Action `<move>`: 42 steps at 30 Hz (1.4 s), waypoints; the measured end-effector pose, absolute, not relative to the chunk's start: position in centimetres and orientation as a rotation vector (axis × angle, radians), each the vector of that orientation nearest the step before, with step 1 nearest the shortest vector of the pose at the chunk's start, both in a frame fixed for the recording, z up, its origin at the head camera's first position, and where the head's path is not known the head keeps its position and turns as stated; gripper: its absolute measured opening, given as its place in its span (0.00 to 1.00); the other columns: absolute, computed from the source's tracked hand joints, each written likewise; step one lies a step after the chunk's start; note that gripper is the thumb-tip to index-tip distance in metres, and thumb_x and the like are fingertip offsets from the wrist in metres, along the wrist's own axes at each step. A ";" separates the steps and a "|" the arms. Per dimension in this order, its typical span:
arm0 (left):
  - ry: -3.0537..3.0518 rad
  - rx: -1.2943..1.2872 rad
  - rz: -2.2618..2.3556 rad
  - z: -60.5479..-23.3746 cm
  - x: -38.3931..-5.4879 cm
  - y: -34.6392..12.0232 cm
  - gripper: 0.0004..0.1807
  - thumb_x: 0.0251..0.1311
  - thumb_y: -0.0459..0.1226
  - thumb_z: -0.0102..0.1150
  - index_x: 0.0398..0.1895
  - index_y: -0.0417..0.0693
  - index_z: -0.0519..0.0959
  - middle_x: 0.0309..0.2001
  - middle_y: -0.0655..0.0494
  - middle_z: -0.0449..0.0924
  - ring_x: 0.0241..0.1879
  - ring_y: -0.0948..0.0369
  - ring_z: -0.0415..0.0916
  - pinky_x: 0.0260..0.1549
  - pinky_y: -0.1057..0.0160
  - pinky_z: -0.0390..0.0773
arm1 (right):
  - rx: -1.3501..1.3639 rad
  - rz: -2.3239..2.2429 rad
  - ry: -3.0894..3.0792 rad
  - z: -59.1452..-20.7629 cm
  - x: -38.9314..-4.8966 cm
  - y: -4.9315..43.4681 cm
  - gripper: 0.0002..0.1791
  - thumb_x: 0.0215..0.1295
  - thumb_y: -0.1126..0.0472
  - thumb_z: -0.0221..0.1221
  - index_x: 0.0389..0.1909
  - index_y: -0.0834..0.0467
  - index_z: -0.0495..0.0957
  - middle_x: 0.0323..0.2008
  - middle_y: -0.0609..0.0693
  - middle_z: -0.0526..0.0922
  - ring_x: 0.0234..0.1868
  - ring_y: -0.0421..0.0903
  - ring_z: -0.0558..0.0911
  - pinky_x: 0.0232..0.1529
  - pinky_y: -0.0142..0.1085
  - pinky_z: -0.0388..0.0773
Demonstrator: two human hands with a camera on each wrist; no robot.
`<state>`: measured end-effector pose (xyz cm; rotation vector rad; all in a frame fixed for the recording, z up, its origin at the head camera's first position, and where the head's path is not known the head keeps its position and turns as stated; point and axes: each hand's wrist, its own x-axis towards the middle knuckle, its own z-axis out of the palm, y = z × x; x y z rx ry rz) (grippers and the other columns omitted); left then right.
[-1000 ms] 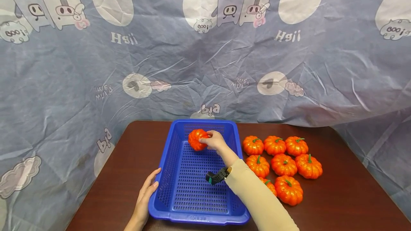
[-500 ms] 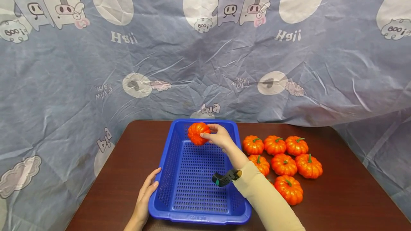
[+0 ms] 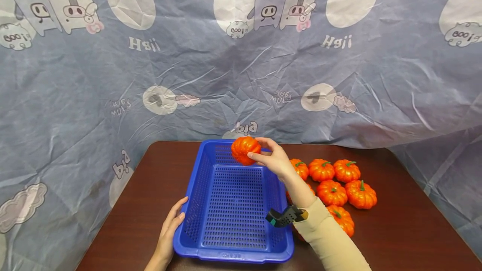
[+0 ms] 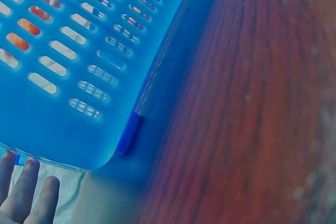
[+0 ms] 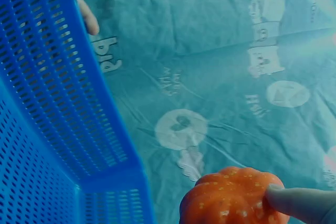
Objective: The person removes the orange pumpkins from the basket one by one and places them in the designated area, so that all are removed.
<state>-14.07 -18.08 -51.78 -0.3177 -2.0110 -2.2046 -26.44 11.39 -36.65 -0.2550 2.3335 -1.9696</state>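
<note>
My right hand pinches a small orange pumpkin between thumb and fingers, above the far end of a blue perforated basket. In the right wrist view the thumb presses the ribbed side of the pumpkin, which is cut off by the lower edge. My left hand has its fingers extended against the left rim of the basket. Its fingers also show beside the basket wall in the left wrist view. No pumpkin lies on the visible basket floor.
Several more pumpkins with green stems, one of them in front, stand grouped on the dark wooden table right of the basket. My right forearm partly covers the nearest ones. A printed grey-blue cloth hangs behind the table.
My right hand has lifted the pumpkin from low inside the basket and shifted it up and to the right. The left hand and the basket have stayed in place.
</note>
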 end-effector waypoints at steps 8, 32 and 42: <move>-2.045 -0.290 -2.189 -51.7 -14.0 -18.0 0.24 0.70 0.35 0.35 0.68 0.42 0.59 0.68 0.49 0.53 0.63 0.68 0.56 0.53 0.73 0.64 | -0.232 -2.108 2.300 -35.6 -24.5 15.1 0.34 0.55 0.67 0.64 0.63 0.64 0.63 0.54 0.61 0.70 0.47 0.45 0.78 0.44 0.38 0.78; -1.953 -0.344 -2.279 -51.6 -13.8 -17.7 0.24 0.70 0.34 0.35 0.68 0.38 0.57 0.61 0.50 0.64 0.54 0.60 0.70 0.46 0.61 0.74 | -0.142 -2.052 2.589 -37.9 -18.2 27.9 0.30 0.56 0.66 0.65 0.61 0.52 0.68 0.53 0.41 0.69 0.47 0.34 0.75 0.38 0.27 0.76; -1.945 -0.363 -2.298 -51.4 -13.7 -17.8 0.24 0.70 0.34 0.34 0.68 0.38 0.56 0.60 0.48 0.65 0.53 0.58 0.71 0.45 0.59 0.75 | -0.028 -2.272 2.431 -39.7 -16.3 32.7 0.31 0.56 0.72 0.63 0.61 0.50 0.70 0.48 0.36 0.75 0.46 0.31 0.75 0.38 0.23 0.74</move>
